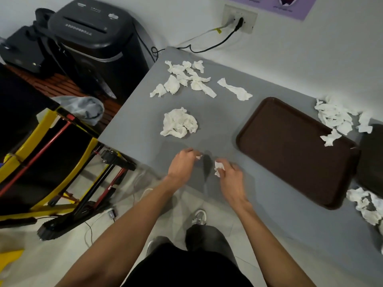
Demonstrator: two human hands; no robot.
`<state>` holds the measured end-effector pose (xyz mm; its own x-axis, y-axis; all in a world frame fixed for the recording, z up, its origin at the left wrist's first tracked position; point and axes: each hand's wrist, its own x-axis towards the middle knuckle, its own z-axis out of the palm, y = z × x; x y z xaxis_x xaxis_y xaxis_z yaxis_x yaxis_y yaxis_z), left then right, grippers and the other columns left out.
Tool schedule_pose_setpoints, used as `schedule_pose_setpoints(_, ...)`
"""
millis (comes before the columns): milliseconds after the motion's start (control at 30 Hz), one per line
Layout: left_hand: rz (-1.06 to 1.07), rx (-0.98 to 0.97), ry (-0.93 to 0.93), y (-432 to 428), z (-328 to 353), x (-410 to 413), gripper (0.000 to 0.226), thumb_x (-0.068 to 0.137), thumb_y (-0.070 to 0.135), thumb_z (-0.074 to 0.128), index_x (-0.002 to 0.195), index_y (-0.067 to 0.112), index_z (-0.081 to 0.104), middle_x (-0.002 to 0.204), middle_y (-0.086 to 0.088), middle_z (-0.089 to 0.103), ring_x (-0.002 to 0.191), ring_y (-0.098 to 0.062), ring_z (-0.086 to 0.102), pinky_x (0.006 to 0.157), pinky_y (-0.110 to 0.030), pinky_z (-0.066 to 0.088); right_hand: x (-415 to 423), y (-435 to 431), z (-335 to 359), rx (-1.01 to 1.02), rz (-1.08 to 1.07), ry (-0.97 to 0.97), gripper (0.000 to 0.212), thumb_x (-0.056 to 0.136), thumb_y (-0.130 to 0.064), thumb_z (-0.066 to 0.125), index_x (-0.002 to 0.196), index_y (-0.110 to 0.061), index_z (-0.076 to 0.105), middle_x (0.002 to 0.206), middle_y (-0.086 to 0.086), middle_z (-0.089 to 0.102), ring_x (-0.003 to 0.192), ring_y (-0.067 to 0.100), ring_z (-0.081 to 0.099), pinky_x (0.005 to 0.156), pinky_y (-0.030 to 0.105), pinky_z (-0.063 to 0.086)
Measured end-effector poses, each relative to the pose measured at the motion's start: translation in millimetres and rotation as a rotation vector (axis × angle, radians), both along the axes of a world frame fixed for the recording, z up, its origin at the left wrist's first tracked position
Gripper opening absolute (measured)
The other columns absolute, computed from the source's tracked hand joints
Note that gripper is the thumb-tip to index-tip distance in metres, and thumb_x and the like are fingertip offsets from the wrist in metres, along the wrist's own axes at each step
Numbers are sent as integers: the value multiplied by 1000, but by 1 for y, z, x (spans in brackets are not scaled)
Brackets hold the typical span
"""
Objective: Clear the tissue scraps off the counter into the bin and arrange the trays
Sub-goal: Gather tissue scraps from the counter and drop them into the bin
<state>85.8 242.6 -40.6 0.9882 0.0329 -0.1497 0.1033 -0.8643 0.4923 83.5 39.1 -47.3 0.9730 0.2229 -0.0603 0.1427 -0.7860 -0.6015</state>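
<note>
Right hand point(229, 175) grips a small tissue scrap point(218, 167); left hand point(183, 162) pinches a tiny bit at its fingertips. Crumpled tissue wad point(179, 123) lies on the desk point(228, 121) just beyond the left hand, left of the brown tray point(294, 150). Left hand nearer.

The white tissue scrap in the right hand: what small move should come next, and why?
Probably reach the left hand forward to the crumpled white tissue ball on the grey counter. The right hand already holds a white tissue scrap, the ball lies nearest, and no bin is clearly visible yet.
</note>
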Motion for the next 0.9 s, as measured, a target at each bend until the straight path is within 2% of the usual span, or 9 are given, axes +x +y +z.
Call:
schedule_pose_setpoints(100,154,-146,-1,26,5,-42,19,95,12,69,110,21,76,106,-3,75,99,-27,72,87,-37,55,-15,21,9,171,-84,70,25,99,-10,71,117,-25,76,104,-10,77,87,6,66,79,10,43)
schedule_pose_setpoints(167,254,-209,-25,48,7,-74,13,94,13,71,103,18,78,102,-2,78,95,-24,72,85,-31,51,-33,38,13,225,-85,96,21,97,-10,72,106,-27,81,96,-17,77,84,-3,67,78,2,42)
schedule_pose_setpoints(233,334,-242,-44,69,9,-110,12,94,13,72,101,18,80,100,1,79,90,-16,71,80,-23,49,-55,58,18,293,-103,139,23,94,-8,74,97,-29,83,90,-20,77,83,-9,68,78,5,46)
schedule_pose_setpoints(333,467,-276,-47,103,8,-168,15,95,15,73,108,21,80,103,10,76,83,9,63,77,-2,42,-94,91,15,358,-143,217,22,92,-12,76,94,-33,83,88,-22,78,84,-3,71,78,17,53)
schedule_pose_setpoints(400,541,-280,-38,128,0,-205,17,94,17,76,108,24,81,106,11,77,88,6,65,82,-6,45,-122,111,8,361,-156,283,21,93,-17,75,97,-36,84,92,-24,78,87,-2,73,82,23,58)
schedule_pose_setpoints(467,588,-275,-3,151,-12,-237,20,92,16,76,110,25,80,111,8,77,95,-4,70,89,-24,57,-148,129,0,358,-145,347,20,91,-21,77,102,-37,83,99,-23,78,91,-3,72,86,26,60)
schedule_pose_setpoints(533,612,-275,38,170,-25,-270,24,92,12,75,114,23,79,114,4,76,97,-8,70,90,-31,59,-175,147,-13,333,-117,374,24,90,-20,80,108,-36,82,106,-19,76,95,-1,72,90,29,61)
schedule_pose_setpoints(700,651,-267,88,198,-59,-328,21,95,22,74,115,25,79,112,2,74,91,-7,66,82,-23,52,-220,176,-60,147,-16,320,20,93,-25,78,108,-37,81,109,-14,75,99,7,70,94,37,59)
schedule_pose_setpoints(900,756,-338,146,212,-106,-351,15,90,25,81,104,21,77,93,9,74,82,8,63,74,-11,50,-234,205,-111,60,56,353,18,94,-19,74,106,-32,79,97,-8,77,84,8,70,84,26,57)
